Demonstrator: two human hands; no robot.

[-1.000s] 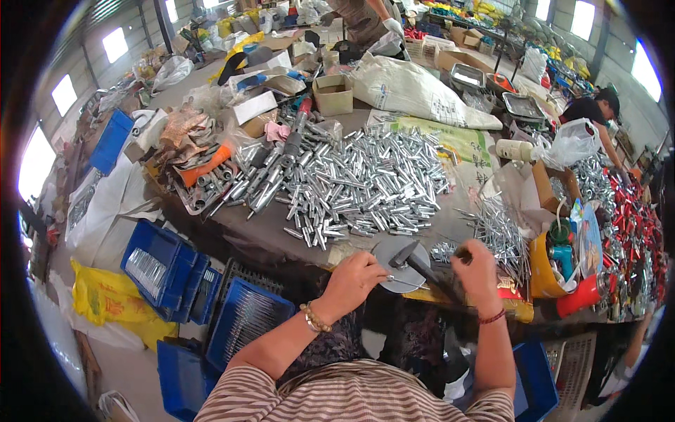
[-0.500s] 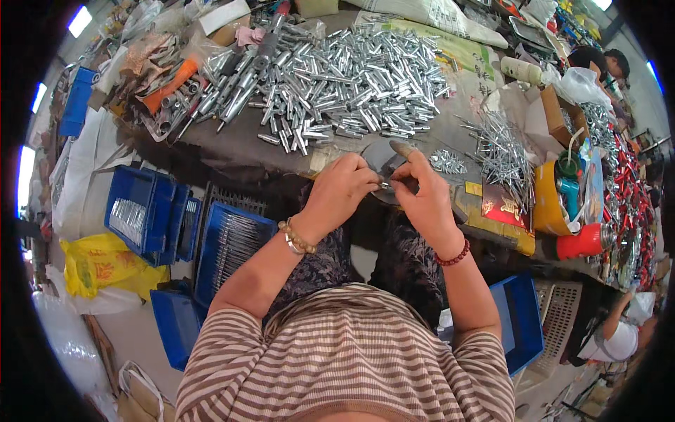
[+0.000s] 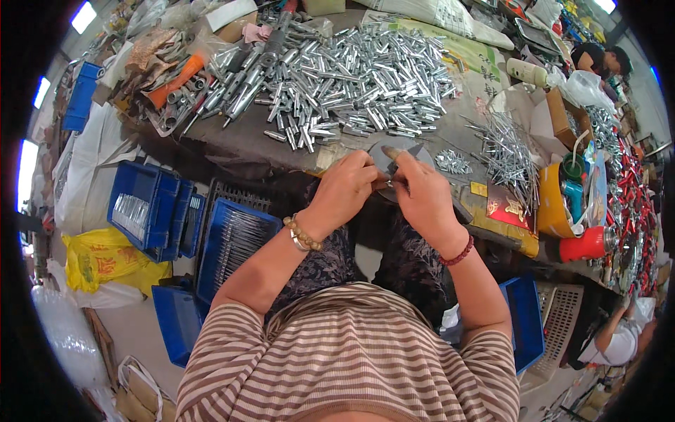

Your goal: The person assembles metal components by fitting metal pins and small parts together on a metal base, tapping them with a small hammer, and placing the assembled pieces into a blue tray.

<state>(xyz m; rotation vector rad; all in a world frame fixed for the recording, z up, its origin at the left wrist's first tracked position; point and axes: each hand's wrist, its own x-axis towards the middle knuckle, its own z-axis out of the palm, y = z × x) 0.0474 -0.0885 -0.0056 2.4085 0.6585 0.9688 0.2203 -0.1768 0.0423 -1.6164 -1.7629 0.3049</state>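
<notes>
My left hand and right hand met at the desk edge, fingers pinched shut on one small metal piece between them. At 12 o'clock lay the heap of silver tubes; at 9 o'clock, blue crates.

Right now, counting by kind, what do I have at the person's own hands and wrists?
Hands: 2, left hand and right hand
Bead bracelets: 2, tan bracelet on the left wrist, red bracelet on the right
Small metal part pinched between both hands: 1
Total: 5
</notes>
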